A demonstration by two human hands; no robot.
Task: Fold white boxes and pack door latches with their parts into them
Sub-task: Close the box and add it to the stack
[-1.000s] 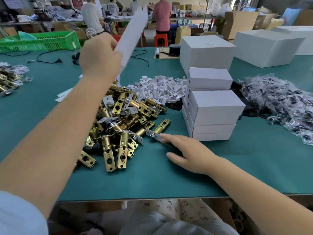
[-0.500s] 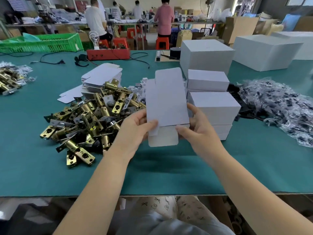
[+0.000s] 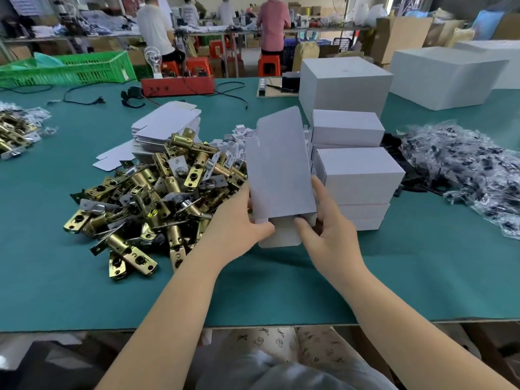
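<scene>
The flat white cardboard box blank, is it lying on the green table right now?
No, the flat white cardboard box blank is held up off the green table by the left hand and right hand.

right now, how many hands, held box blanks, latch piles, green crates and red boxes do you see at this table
hands: 2, left hand and right hand
box blank, held by both: 1
latch piles: 2, main latch pile and far latch pile
green crate: 1
red box: 1
total: 7
</scene>
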